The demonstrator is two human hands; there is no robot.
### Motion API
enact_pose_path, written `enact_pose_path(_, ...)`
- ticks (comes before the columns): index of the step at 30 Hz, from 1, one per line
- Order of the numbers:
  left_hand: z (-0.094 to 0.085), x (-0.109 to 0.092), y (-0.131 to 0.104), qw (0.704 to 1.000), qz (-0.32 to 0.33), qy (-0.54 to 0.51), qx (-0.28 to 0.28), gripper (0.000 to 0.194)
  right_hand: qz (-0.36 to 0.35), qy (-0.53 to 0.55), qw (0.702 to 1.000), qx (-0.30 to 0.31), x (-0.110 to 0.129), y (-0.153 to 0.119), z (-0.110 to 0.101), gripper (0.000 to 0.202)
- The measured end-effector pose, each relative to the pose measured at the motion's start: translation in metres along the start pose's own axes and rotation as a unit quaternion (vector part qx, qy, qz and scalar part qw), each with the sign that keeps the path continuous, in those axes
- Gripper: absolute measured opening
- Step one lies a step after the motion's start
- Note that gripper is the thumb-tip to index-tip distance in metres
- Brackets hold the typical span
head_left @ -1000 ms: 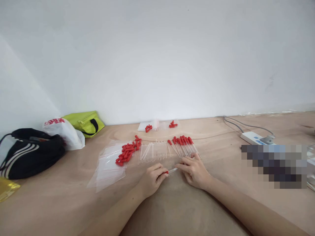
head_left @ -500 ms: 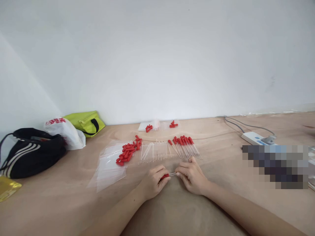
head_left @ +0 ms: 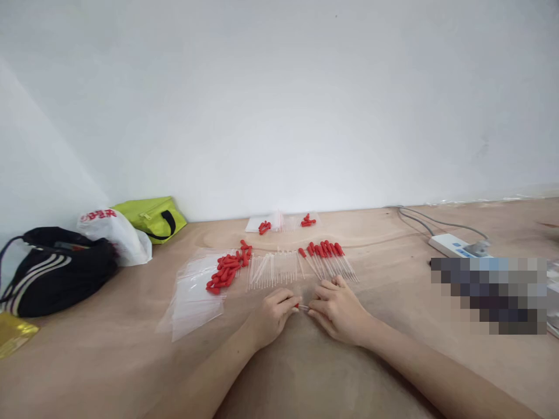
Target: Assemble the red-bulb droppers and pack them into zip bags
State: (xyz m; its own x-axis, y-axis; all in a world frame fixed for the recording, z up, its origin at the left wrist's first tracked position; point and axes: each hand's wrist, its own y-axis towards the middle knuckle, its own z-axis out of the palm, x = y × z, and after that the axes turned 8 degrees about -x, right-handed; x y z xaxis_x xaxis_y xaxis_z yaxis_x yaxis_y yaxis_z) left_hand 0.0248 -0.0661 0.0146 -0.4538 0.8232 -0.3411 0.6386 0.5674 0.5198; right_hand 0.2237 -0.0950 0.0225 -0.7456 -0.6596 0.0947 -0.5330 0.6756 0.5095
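Observation:
My left hand (head_left: 271, 317) is closed around a red rubber dropper bulb (head_left: 297, 305), with only the bulb's end showing past the fingers. My right hand (head_left: 337, 309) pinches a thin clear dropper tube (head_left: 304, 308) that runs across to the bulb; most of the tube is hidden in the fingers. Beyond my hands lies a row of bare clear tubes (head_left: 273, 270). To its right, several droppers with red bulbs (head_left: 325, 250) lie side by side. A heap of loose red bulbs (head_left: 225, 270) rests on clear zip bags (head_left: 196, 308) at the left.
Near the wall, small bags hold more red bulbs (head_left: 264, 227). At the left are a black drawstring bag (head_left: 56, 273), a white plastic bag (head_left: 116, 238), a lime-green bag (head_left: 148, 215) and a yellow packet (head_left: 15, 334). A power strip (head_left: 449, 244) with cables lies right, beside a blurred patch.
Both hands have shifted slightly, and the gap between them is smaller. Less of the red bulb shows out of my left hand, and the visible stretch of tube is shorter.

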Motion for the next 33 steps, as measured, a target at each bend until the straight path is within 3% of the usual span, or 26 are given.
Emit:
enact_pose_path(2, 0.001, 0.003, -0.001, 0.999, -0.033, 0.004, -0.033, 0.027, 0.018, -0.024, 1.0, 0.01, -0.006, 0.003, -0.002, 0.025)
enact_pose_path(5, 0.001, 0.005, -0.002, 0.991, -0.111, 0.015, -0.078, 0.04, 0.128, -0.035, 0.991, -0.016, -0.021, 0.01, 0.002, 0.024)
enact_pose_path(9, 0.001, 0.003, -0.001, 0.989, -0.142, 0.001, -0.046, 0.037, 0.292, -0.044, 0.954, -0.055, -0.039, 0.032, 0.018, 0.028)
enact_pose_path(13, -0.001, 0.0, 0.0, 0.988, -0.151, 0.001, -0.024, 0.032, 0.372, -0.093, 0.923, -0.041, -0.039, 0.056, 0.033, 0.037)
enact_pose_path(20, -0.001, 0.002, 0.0, 0.989, -0.143, 0.012, -0.02, 0.021, 0.403, -0.127, 0.906, 0.022, -0.041, 0.063, 0.038, 0.043)
enact_pose_path(28, 0.001, 0.001, 0.0, 0.99, -0.134, 0.021, -0.03, 0.016, 0.342, -0.121, 0.931, -0.025, -0.029, 0.065, 0.038, 0.035)
enact_pose_path(33, -0.003, 0.004, 0.001, 0.985, -0.135, 0.1, -0.041, 0.01, 0.368, -0.124, 0.921, 0.021, -0.02, 0.076, 0.046, 0.028)
